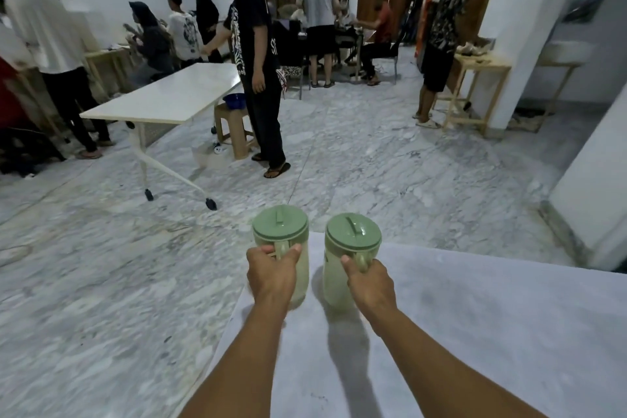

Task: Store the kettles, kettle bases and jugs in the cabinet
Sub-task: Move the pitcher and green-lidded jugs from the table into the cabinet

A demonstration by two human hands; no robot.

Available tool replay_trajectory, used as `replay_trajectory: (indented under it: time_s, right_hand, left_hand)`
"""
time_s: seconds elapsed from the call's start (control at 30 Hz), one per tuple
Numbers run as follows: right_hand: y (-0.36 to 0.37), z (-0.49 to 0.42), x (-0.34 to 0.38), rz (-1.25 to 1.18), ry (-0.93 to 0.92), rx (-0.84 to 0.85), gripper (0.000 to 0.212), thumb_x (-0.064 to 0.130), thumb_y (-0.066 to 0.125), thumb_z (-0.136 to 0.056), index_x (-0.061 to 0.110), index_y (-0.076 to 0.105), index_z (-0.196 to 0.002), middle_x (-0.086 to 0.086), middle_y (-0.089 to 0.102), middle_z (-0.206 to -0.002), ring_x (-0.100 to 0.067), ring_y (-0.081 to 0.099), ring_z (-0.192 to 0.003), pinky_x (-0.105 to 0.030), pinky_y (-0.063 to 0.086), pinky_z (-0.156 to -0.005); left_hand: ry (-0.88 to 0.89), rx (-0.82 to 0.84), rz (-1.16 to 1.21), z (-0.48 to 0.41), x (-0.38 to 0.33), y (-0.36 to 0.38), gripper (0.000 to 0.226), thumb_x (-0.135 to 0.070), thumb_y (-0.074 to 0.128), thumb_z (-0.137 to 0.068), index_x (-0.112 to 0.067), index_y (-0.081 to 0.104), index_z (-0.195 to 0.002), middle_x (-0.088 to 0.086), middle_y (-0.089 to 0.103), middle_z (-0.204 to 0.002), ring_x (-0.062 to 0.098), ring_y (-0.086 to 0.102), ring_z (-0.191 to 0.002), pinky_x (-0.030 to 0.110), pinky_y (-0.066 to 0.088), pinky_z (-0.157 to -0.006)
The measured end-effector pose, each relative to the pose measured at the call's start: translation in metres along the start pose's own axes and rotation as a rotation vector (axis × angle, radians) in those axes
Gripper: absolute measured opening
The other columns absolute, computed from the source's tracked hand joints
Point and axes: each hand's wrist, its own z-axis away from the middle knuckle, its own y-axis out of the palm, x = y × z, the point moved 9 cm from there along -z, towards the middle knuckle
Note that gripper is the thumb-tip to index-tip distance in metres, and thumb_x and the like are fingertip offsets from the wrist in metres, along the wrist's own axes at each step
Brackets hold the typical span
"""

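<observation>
Two pale green jugs, lower middle of the frame, side by side and a bit apart, both upright with green lids on. Left jug point(281, 248) gripped by the handle in the left hand point(271, 276), fingers curled shut around it, thumb up near the lid rim. Right jug point(349, 258) same deal, handle wrapped tight in the right hand point(369, 282). Both sitting at or just above the near corner of a white tabletop point(475, 332) filling the lower right; hard to tell whether the bottoms actually touch it, though shadows fall right beneath them. Bare forearms coming in from the bottom edge.

Beyond that, grey marble floor point(101, 282) all over the left and middle. White folding table on wheels point(169, 95) at centre left, with a tan plastic stool point(234, 132) and a blue bowl point(234, 100) on it just behind. Bunch of people standing and sitting around across the top of the frame, one in a black printed tee point(251, 37) closest. Light wooden side table point(475, 78) at upper right by a white pillar.
</observation>
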Motion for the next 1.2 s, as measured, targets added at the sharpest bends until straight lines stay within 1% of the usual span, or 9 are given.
replay_trajectory:
  time_s: [0.17, 0.3, 0.4, 0.57, 0.67, 0.8, 0.97, 1.1, 1.2]
  right_hand:
    - [-0.066, 0.043, 0.007, -0.080, -0.021, -0.184, 0.061, 0.064, 0.060, -0.082, 0.009, 0.066, -0.106, -0.015, 0.074, -0.100, -0.035, 0.069, -0.097, -0.045, 0.056, -0.088]
    - [-0.143, 0.112, 0.014, -0.186, -0.049, -0.382, 0.059, 0.066, 0.060, -0.079, 0.010, 0.069, -0.098, -0.015, 0.075, -0.094, -0.035, 0.069, -0.094, -0.045, 0.056, -0.087]
    - [-0.207, 0.178, 0.013, -0.276, -0.060, -0.528, 0.066, 0.072, 0.056, -0.066, 0.015, 0.068, -0.097, -0.012, 0.075, -0.092, -0.033, 0.069, -0.093, -0.044, 0.056, -0.085]
    - [-0.327, 0.296, -0.003, -0.327, -0.126, -0.828, 0.053, 0.065, 0.062, -0.073, 0.014, 0.069, -0.086, -0.010, 0.074, -0.083, -0.031, 0.071, -0.083, -0.042, 0.058, -0.080]
    - [-0.396, 0.365, -0.031, -0.371, -0.116, -1.004, 0.063, 0.071, 0.058, -0.065, 0.013, 0.070, -0.087, -0.009, 0.075, -0.084, -0.032, 0.072, -0.083, -0.043, 0.059, -0.080]
    - [-0.483, 0.466, -0.075, -0.373, -0.067, -1.251, 0.046, 0.053, 0.067, -0.083, 0.008, 0.072, -0.094, -0.011, 0.075, -0.090, -0.029, 0.071, -0.088, -0.029, 0.050, -0.074]
    - [-0.574, 0.595, -0.147, -0.365, 0.035, -1.517, 0.045, 0.054, 0.064, -0.087, 0.011, 0.070, -0.096, -0.008, 0.073, -0.093, -0.029, 0.067, -0.087, -0.030, 0.046, -0.072]
    - [-0.636, 0.685, -0.198, -0.311, 0.088, -1.707, 0.049, 0.058, 0.062, -0.085, 0.011, 0.070, -0.094, -0.008, 0.075, -0.091, -0.029, 0.070, -0.087, -0.037, 0.054, -0.079]
    - [-0.678, 0.740, -0.235, -0.292, 0.094, -1.786, 0.048, 0.058, 0.061, -0.085, 0.012, 0.069, -0.093, -0.009, 0.075, -0.087, -0.029, 0.071, -0.083, -0.033, 0.051, -0.072]
  left_hand:
    - [0.218, 0.175, -0.037, 0.053, -0.055, 0.012, 0.036, -0.043, 0.064, -0.086, -0.025, 0.038, -0.102, 0.004, 0.067, -0.094, 0.024, 0.066, -0.086, 0.042, 0.053, -0.079]
    - [0.362, 0.338, 0.061, 0.132, -0.106, 0.017, 0.035, -0.039, 0.064, -0.088, -0.022, 0.037, -0.104, 0.000, 0.061, -0.093, 0.029, 0.067, -0.088, 0.047, 0.054, -0.083]
    - [0.441, 0.470, 0.188, 0.203, -0.139, 0.021, 0.035, -0.034, 0.065, -0.089, -0.020, 0.036, -0.103, 0.003, 0.059, -0.093, 0.035, 0.066, -0.090, 0.052, 0.054, -0.084]
    - [0.526, 0.730, 0.298, 0.349, -0.171, 0.042, 0.032, -0.029, 0.062, -0.093, -0.017, 0.036, -0.108, -0.006, 0.052, -0.087, 0.035, 0.065, -0.093, 0.051, 0.053, -0.086]
    - [0.558, 0.898, 0.331, 0.443, -0.178, 0.060, 0.032, -0.029, 0.062, -0.093, -0.017, 0.038, -0.110, -0.007, 0.052, -0.088, 0.033, 0.065, -0.094, 0.051, 0.053, -0.088]
    - [0.595, 1.119, 0.369, 0.572, -0.177, 0.080, 0.030, -0.027, 0.061, -0.094, -0.017, 0.038, -0.109, -0.008, 0.052, -0.088, 0.030, 0.065, -0.088, 0.049, 0.054, -0.087]
    - [0.620, 1.392, 0.418, 0.742, -0.163, 0.091, 0.029, -0.023, 0.061, -0.095, -0.016, 0.038, -0.109, -0.004, 0.055, -0.090, 0.023, 0.063, -0.082, 0.035, 0.053, -0.073]
    - [0.608, 1.590, 0.448, 0.867, -0.145, 0.102, 0.029, -0.025, 0.061, -0.094, -0.016, 0.039, -0.111, -0.002, 0.057, -0.097, 0.023, 0.064, -0.090, 0.045, 0.056, -0.086]
    - [0.615, 1.703, 0.441, 0.953, -0.126, 0.109, 0.029, -0.026, 0.059, -0.095, -0.017, 0.040, -0.114, 0.004, 0.059, -0.105, 0.023, 0.064, -0.095, 0.045, 0.056, -0.086]
